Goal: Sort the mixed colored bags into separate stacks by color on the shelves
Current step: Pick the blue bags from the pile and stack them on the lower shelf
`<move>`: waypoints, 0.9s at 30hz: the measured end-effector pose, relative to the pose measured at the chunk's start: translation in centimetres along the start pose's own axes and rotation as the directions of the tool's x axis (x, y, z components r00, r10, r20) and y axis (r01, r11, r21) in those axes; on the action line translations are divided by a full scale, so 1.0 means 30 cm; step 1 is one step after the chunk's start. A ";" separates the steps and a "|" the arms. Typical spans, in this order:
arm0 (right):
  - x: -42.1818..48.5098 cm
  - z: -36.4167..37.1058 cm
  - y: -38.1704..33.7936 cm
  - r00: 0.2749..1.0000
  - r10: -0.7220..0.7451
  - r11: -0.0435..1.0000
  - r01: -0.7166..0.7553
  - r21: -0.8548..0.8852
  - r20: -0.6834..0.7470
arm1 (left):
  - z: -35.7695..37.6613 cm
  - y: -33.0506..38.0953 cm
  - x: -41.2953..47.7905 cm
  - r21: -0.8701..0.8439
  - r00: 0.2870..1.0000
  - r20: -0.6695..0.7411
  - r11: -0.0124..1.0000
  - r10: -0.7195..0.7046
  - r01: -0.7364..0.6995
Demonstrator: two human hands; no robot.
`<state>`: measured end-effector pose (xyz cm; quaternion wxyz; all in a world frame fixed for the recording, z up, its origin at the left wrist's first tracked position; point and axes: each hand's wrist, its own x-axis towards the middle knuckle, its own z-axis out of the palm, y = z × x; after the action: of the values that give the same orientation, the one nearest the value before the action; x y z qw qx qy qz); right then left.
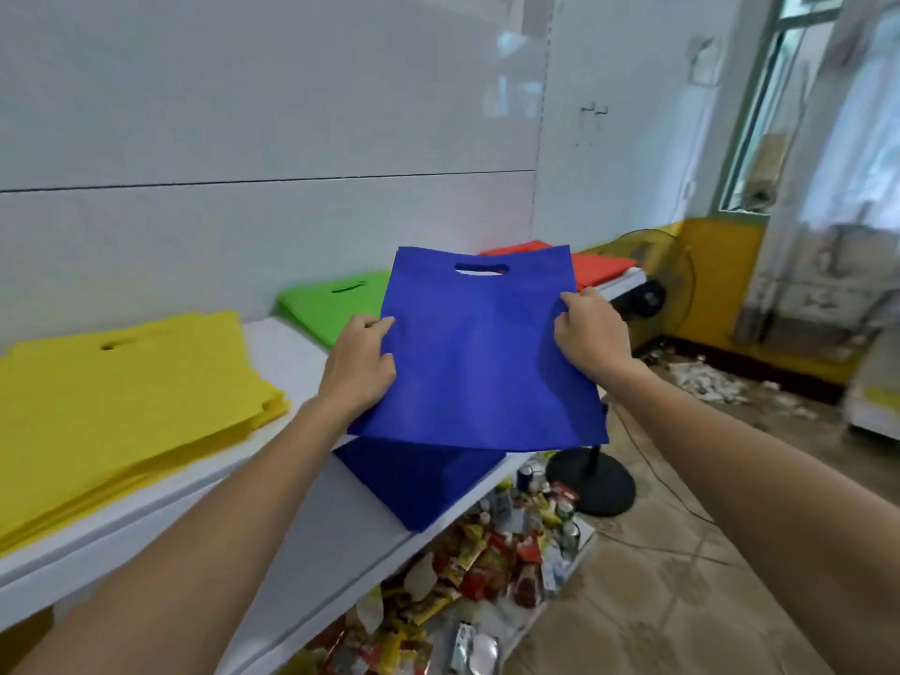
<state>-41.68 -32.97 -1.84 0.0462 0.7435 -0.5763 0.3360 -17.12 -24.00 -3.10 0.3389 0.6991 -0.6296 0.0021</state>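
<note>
Blue bag (479, 362) held flat above the white shelf (311, 518) — left hand (358, 365) and right hand (591, 333) each gripped a side edge.
It hid part of a blue stack (419, 479) below — yellow stack (121, 382), green stack (331, 304) and red stack (601, 267) lay along the shelf; a fan base (591, 482) stood beside it.

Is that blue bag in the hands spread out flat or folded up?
Spread flat. The blue bag shows its full face and handle slot, held at either side by the left hand and right hand.

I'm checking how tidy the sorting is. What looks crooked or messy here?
The blue bag on the shelf lies askew, one corner hanging past the front edge. Wrappers and cans clutter the lower shelf.
</note>
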 end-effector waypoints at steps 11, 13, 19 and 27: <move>-0.090 -0.260 0.733 0.954 0.294 0.942 -0.299 -0.151 -0.051 | 0.519 0.607 0.078 -0.243 0.976 0.174 0.966 0.132 -0.087; -0.083 -0.297 0.868 0.945 0.325 0.931 -0.327 -0.163 -0.041 | 0.632 0.711 0.097 -0.267 0.966 0.222 0.961 0.133 -0.071; -0.048 -0.363 1.261 0.919 0.393 0.899 -0.378 -0.222 0.024 | 0.957 0.978 0.133 -0.272 0.940 0.278 0.955 0.195 -0.118; 0.059 -0.173 1.426 0.898 0.376 0.923 -0.342 -0.176 0.227 | 1.157 0.906 0.124 -0.187 0.938 0.327 0.981 0.116 -0.056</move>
<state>-81.80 -46.27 -10.49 -0.0428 0.6567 -0.7256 0.2011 -55.01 -43.19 -15.42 0.2862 0.6285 -0.7059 -0.1578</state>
